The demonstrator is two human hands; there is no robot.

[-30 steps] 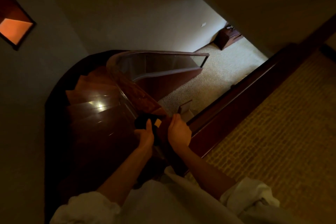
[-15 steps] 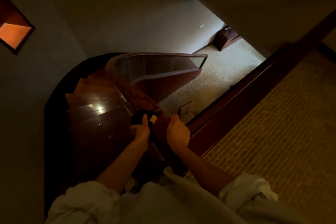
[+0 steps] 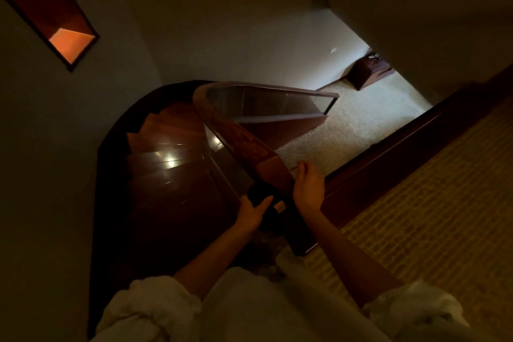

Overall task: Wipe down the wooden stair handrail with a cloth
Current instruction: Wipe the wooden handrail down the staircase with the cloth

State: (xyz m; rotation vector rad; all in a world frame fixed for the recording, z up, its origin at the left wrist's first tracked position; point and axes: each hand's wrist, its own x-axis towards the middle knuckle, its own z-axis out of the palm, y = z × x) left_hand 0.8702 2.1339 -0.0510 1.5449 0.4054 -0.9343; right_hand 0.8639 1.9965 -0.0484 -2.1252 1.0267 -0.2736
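The scene is dim. A wooden handrail (image 3: 244,144) curves down from the landing and bends round above the dark polished stairs (image 3: 166,153), with a glass panel (image 3: 266,105) under its far stretch.

The dark cloth (image 3: 256,193) lies on the near part of the handrail, towards its left edge, close to the person's body. A small pale tag (image 3: 279,207) shows just to the right of it. The left hand (image 3: 249,214) grips the cloth from the stair side, the thumb laid over the dark bundle and the fingers curled round it, so the cloth sits right under and just ahead of that hand. In this light the fold of the cloth cannot be made out.

The right hand (image 3: 309,186) is on the other side of the handrail, slightly further along than the cloth and apart from it. Its fingers are loose and spread, holding nothing. Whether it touches the wood or only hovers beside the edge, I cannot tell.

Pale rolled sleeves (image 3: 150,311) show at the bottom. A patterned carpet (image 3: 430,203) covers the landing on the right, and a small dark cabinet (image 3: 366,72) stands on the floor below
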